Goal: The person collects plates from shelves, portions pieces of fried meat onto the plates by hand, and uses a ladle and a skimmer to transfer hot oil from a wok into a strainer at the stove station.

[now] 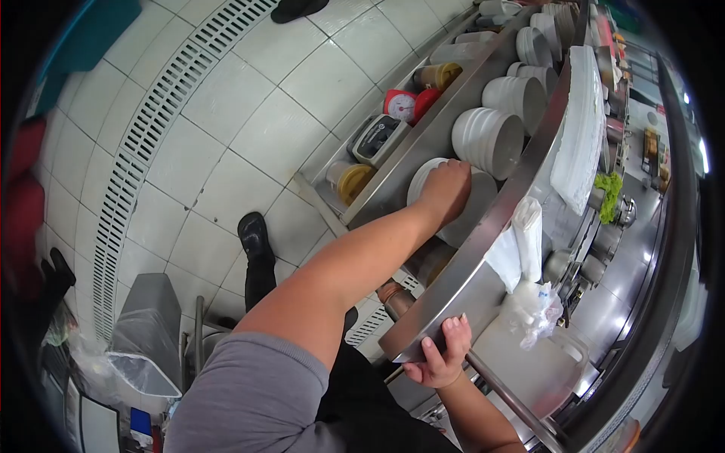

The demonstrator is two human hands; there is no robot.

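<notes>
Left hand (445,189) is down on the stack of white round plates (477,208), which sits on the steel under-shelf (393,177). The fingers lie over the top plate. Can't tell if they hook the rim.

Red dial kitchen scale (402,103) is at 11 o'clock from the stack, and the nested white ribbed bowls (491,140) touch it at 1 o'clock.

Right hand (442,359), at 6 o'clock, has its fingers clamped round the edge of the stainless steel tabletop (461,291) as a brace.

My read: keep that brace, get the fingers under the plate rim, and draw it out low, clear of the bowls and the tabletop lip.
</notes>
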